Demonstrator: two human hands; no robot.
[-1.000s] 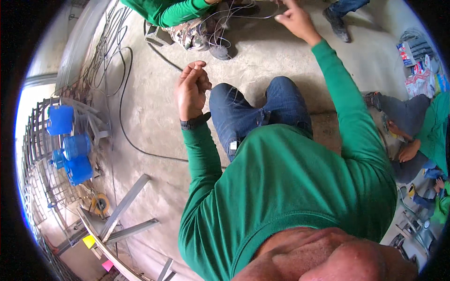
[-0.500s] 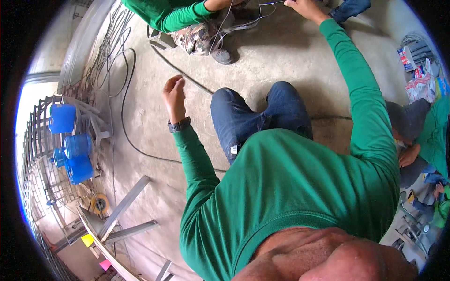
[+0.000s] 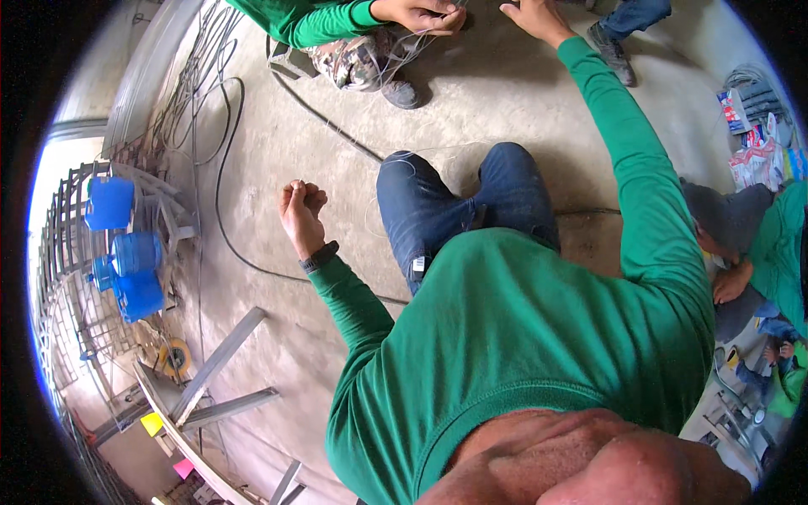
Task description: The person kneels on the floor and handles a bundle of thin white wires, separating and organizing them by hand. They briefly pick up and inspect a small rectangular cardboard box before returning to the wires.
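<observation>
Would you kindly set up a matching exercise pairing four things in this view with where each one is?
Things:
1. blue plastic water jugs
2. person's left hand
3. person's right hand
4. thick black cable

Places:
A. stretched far forward at the top edge, near a co-worker's hands
B. lying in curves across the grey concrete floor
C. stacked in a metal rack at the far left
D. raised as a loose fist over the floor, left of the knee in blue jeans

Pairs: 1-C, 2-D, 3-A, 4-B
</observation>
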